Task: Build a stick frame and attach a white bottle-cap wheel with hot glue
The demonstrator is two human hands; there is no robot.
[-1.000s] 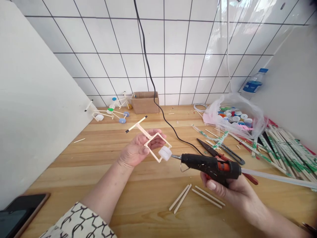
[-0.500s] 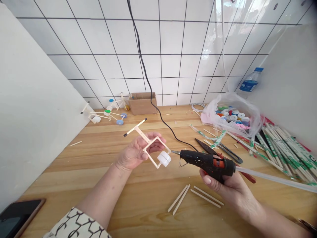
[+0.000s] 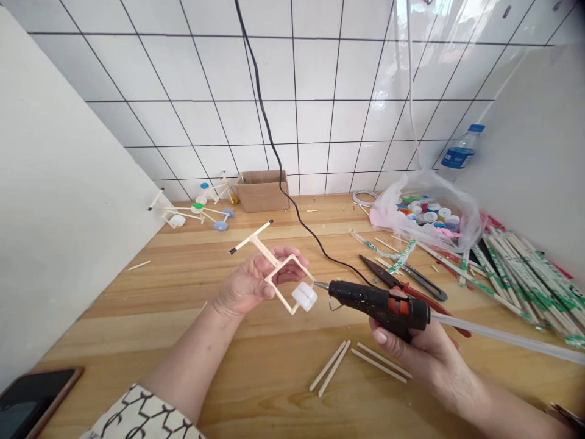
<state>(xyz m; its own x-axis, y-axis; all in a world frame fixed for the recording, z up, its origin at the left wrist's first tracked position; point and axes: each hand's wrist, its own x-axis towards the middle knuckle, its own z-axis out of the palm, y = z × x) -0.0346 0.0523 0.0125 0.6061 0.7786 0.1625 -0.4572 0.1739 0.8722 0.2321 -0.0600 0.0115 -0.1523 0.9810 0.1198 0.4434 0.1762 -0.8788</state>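
Note:
My left hand (image 3: pixel 249 281) is closed round a small frame of wooden sticks (image 3: pixel 280 263) with a square part, a T-shaped bar with black tips, and a white bottle cap (image 3: pixel 304 296) at its near corner. My right hand (image 3: pixel 423 352) grips a black and orange hot glue gun (image 3: pixel 381 302). Its metal nozzle touches the frame right beside the white cap. A clear glue stick (image 3: pixel 507 335) sticks out of the gun's back to the right. The gun's black cord (image 3: pixel 274 152) runs up the tiled wall.
Several cut sticks (image 3: pixel 356 363) lie on the wooden table (image 3: pixel 183 286) below the gun. Scissors (image 3: pixel 402 274), wrapped chopsticks (image 3: pixel 525 268), a bag of bottle caps (image 3: pixel 429 216) and a water bottle (image 3: pixel 459 155) are at right. A cardboard box (image 3: pixel 262 190) and finished stick models (image 3: pixel 196 210) stand at back left; a phone (image 3: pixel 31 402) at the near left corner.
The glue gun drew back a little from the cap, then its nozzle moved in again to the frame corner beside the cap. The view shifted slightly.

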